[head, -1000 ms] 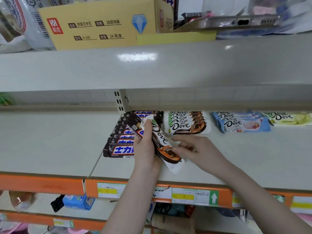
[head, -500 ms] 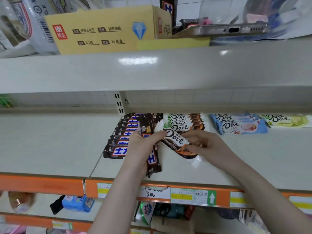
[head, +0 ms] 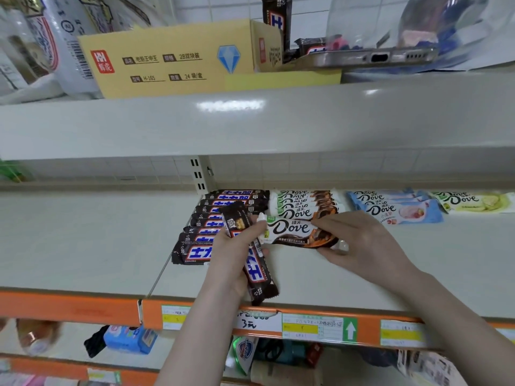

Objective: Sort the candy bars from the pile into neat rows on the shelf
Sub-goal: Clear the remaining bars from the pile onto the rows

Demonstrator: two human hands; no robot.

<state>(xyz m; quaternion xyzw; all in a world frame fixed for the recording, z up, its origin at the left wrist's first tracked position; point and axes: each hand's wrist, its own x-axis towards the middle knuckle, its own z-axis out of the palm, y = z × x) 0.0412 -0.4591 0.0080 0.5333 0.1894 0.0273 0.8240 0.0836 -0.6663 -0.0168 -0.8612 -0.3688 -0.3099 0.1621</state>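
The right hand (head: pixel 359 243) is pinching a brown Dove bar (head: pixel 298 232) over its row's front while the left hand (head: pixel 234 252) is gripping a dangling dark bar (head: pixel 252 254), which looks likely to slip off the shelf (head: pixel 390 274).

My arms were bare, from where they came into view below the orange shelf edge (head: pixel 69 307) right up to the fingertips above it. My left forearm (head: pixel 195 344) was slim and smooth, narrowing only slightly toward the wrist just above that edge. My right forearm (head: pixel 459 330) looked broader (it lay nearer the lens, low in the corner) and tapered toward its wrist. My left hand (head: pixel 231 246) and right hand (head: pixel 362 243), both above the edge, had long, slender fingers; the nails were too small to make out.
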